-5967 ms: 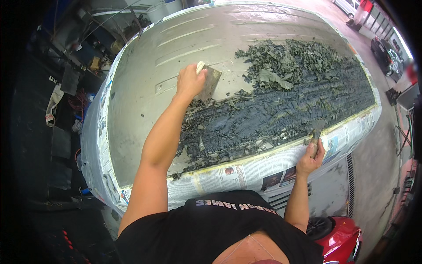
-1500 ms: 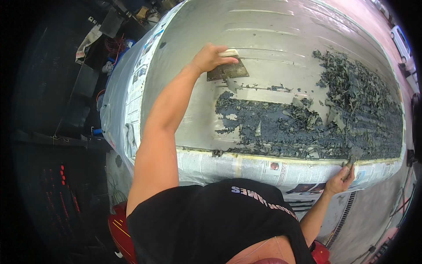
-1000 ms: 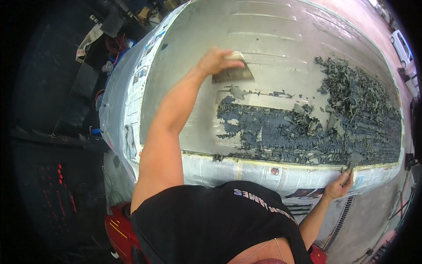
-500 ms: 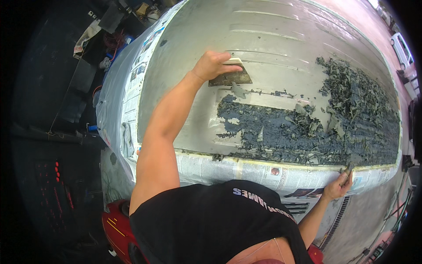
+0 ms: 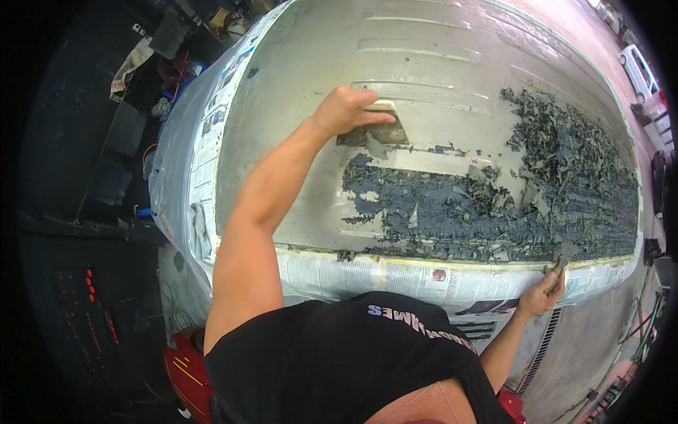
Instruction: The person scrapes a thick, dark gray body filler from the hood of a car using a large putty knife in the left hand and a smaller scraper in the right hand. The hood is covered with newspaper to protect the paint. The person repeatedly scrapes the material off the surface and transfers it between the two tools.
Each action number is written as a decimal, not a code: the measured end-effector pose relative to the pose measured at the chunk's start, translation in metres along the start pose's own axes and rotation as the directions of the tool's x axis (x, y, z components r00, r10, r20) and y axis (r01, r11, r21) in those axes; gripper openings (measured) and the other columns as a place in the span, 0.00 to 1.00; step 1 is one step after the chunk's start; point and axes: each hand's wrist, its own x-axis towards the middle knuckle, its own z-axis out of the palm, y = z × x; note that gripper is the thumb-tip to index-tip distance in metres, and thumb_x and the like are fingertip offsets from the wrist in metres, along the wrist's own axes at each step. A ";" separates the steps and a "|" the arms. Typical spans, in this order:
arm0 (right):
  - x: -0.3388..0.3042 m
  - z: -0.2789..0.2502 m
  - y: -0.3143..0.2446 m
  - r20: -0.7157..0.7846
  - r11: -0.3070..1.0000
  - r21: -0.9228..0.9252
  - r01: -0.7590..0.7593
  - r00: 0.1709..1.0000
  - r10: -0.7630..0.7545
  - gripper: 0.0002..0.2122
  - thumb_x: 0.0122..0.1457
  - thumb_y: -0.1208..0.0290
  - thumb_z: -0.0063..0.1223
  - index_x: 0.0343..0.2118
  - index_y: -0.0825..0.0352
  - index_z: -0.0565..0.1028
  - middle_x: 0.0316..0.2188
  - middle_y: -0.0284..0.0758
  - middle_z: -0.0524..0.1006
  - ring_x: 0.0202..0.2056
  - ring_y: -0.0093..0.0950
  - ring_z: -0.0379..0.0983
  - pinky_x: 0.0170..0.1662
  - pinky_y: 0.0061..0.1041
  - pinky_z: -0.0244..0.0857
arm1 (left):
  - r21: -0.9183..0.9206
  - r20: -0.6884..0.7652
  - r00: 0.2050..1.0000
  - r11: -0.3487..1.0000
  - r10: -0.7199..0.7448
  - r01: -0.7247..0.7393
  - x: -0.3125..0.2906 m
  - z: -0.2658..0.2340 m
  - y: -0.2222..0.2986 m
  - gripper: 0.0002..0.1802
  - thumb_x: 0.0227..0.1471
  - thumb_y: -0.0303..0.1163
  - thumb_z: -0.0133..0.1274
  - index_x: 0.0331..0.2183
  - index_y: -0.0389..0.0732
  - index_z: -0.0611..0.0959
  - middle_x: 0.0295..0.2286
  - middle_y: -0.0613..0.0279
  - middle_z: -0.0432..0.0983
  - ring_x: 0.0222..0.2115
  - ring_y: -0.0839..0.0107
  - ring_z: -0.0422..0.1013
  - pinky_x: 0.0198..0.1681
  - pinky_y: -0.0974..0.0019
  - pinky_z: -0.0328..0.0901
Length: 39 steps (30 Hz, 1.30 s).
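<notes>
My left hand (image 5: 346, 112) grips a broad, flat scraper (image 5: 373, 134) with a pale upper edge and a dark, stained blade. Its blade rests on the vehicle's bare grey-beige roof panel (image 5: 304, 177), beside a loose curled flake of paint (image 5: 378, 148). Nearer me and to the right, wrinkled, lifted dark paint (image 5: 452, 212) covers part of the panel. By the near edge, my right hand (image 5: 542, 297) is closed around a small, narrow tool (image 5: 561, 266) smeared with grey; most of it is hidden by my fingers, so its exact kind cannot be told.
Newspaper (image 5: 339, 272) and tape mask the roof's borders, with clear plastic sheeting (image 5: 169, 169) hanging at the left. A grey cloth (image 5: 199, 225) lies on the left border. Something red (image 5: 187, 364) stands at the lower left; a white van (image 5: 637, 71) is far right.
My left hand and the scraper have shifted slightly right and toward me across the panel. My right hand stays at the near edge, its tool tilted a little differently. The view has shifted slightly.
</notes>
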 end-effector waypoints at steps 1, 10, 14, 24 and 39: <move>-0.001 0.000 0.001 -0.004 1.000 0.006 0.013 1.000 -0.013 0.17 0.65 0.75 0.55 0.54 0.76 0.74 0.50 0.46 0.78 0.48 0.33 0.76 0.53 0.28 0.70 | -0.005 -0.022 0.999 0.999 -0.033 0.033 0.004 -0.002 -0.011 0.32 0.45 0.54 0.69 0.15 0.40 0.71 0.13 0.51 0.69 0.15 0.53 0.67 0.20 0.58 0.65; -0.002 0.002 0.002 0.010 0.997 0.070 -0.029 1.000 0.028 0.17 0.65 0.75 0.55 0.54 0.77 0.73 0.51 0.45 0.77 0.48 0.32 0.75 0.52 0.27 0.70 | -0.076 0.039 0.992 0.990 -0.118 0.121 0.017 0.002 -0.007 0.27 0.46 0.50 0.70 0.18 0.39 0.75 0.15 0.50 0.75 0.14 0.59 0.71 0.20 0.59 0.67; -0.003 0.002 0.001 -0.002 0.997 0.074 -0.035 0.999 0.035 0.17 0.65 0.75 0.55 0.55 0.77 0.73 0.51 0.46 0.77 0.48 0.32 0.75 0.54 0.28 0.69 | -0.075 0.094 0.996 0.997 0.002 0.006 0.020 0.007 0.004 0.24 0.47 0.50 0.70 0.20 0.40 0.79 0.14 0.50 0.73 0.13 0.59 0.71 0.19 0.58 0.66; -0.003 -0.003 0.003 0.011 1.000 0.015 -0.013 1.000 0.012 0.17 0.66 0.74 0.55 0.55 0.75 0.73 0.52 0.45 0.77 0.49 0.32 0.75 0.54 0.28 0.68 | -0.161 0.150 0.982 0.977 -0.115 0.139 0.053 0.031 0.038 0.32 0.48 0.57 0.66 0.19 0.36 0.75 0.15 0.47 0.71 0.17 0.50 0.67 0.25 0.53 0.65; -0.005 -0.001 -0.001 0.005 0.994 0.097 -0.053 0.999 0.052 0.18 0.65 0.74 0.56 0.55 0.75 0.73 0.47 0.44 0.78 0.45 0.31 0.75 0.52 0.28 0.69 | -0.061 0.193 0.957 0.971 -0.215 0.230 0.125 0.055 0.033 0.37 0.47 0.64 0.63 0.19 0.34 0.77 0.13 0.54 0.70 0.16 0.61 0.62 0.25 0.56 0.64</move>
